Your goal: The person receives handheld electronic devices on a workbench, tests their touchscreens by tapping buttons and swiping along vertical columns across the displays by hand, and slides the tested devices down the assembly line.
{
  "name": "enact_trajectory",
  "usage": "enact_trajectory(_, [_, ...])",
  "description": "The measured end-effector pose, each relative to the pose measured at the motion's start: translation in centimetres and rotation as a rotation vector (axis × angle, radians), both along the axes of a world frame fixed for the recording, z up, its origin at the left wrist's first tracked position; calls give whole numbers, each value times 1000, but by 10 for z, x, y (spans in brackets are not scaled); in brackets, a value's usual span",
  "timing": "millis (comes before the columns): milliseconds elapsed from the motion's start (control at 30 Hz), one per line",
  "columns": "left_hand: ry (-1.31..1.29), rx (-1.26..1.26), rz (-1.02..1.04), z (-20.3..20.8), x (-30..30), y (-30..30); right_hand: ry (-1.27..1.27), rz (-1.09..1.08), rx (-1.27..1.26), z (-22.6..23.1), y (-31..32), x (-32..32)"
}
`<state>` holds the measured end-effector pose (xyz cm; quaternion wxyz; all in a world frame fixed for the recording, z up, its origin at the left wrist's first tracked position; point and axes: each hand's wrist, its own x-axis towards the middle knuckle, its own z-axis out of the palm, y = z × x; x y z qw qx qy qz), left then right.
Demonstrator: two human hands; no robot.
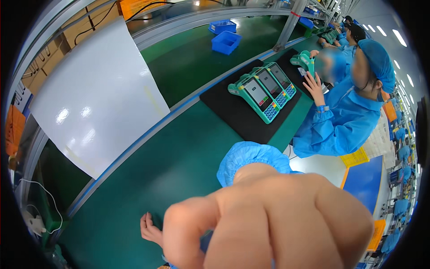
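My right hand (277,215) fills the lower middle, very close up, below a blue elastic cuff (251,157). Its fingers are bent and pressed together; their tips run out of the picture, so whatever they grip is hidden. Beyond its left side, my left hand (152,231) rests on the green tabletop (148,179), loosely curled, holding nothing I can see. Farther off, several green handheld card terminals with screens and blue keypads, the nearest one (257,96) included, lie in a row on a black mat (224,107). Neither hand touches them.
At right a co-worker in a blue coat and cap (376,58) handles another green terminal (304,60). A glossy white sheet (98,98) hangs from the metal frame at left. Behind the bench edge stand blue bins (226,42). A white cable (47,193) hangs lower left.
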<state>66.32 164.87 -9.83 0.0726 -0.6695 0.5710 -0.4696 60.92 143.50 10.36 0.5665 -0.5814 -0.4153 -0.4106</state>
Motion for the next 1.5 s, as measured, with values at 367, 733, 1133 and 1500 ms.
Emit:
enact_trajectory(367, [1356, -545, 186, -9, -42, -19, -251, 491, 161, 15, 6, 19])
enact_trajectory(733, [1393, -541, 147, 10, -50, -21, 216, -194, -765, 11, -14, 13])
enact_trajectory(1133, [1386, -565, 282, 27, -56, -31, 464, -252, -1357, 5, 3, -47])
enact_trajectory(1500, [1372, -517, 276, 32, -56, -34, 277, 606, -913, 25, -13, -61])
